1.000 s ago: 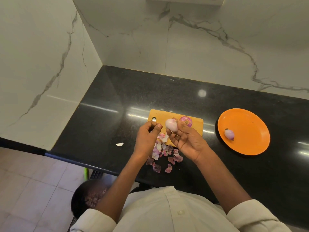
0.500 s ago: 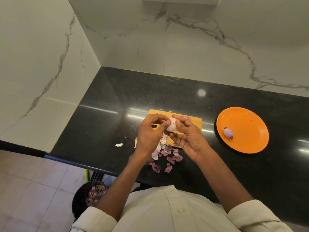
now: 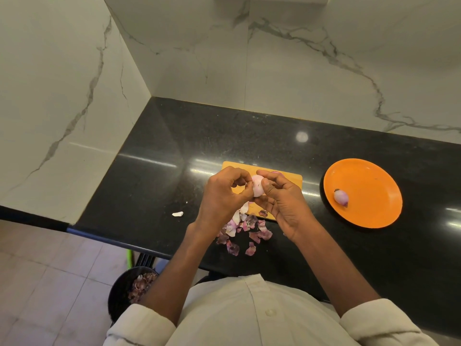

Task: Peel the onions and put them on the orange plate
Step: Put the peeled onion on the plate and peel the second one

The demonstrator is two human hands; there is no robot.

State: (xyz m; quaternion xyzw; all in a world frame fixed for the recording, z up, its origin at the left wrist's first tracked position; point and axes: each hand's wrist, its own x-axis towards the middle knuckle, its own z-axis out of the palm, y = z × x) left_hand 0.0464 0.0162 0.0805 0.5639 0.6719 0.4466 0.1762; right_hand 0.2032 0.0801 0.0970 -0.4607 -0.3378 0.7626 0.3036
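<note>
Black worktop (image 3: pixel 249 136), and now the left hand (image 3: pixel 222 196) has come back in beside the right hand (image 3: pixel 282 203), both pinching the pale onion (image 3: pixel 257 187) above the cutting board (image 3: pixel 294 178), peeling resumed, orange plate (image 3: pixel 369 208) waiting.

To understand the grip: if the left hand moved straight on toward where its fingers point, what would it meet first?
Probably the onion, which the left hand already pinches, then the right hand behind it.
</note>
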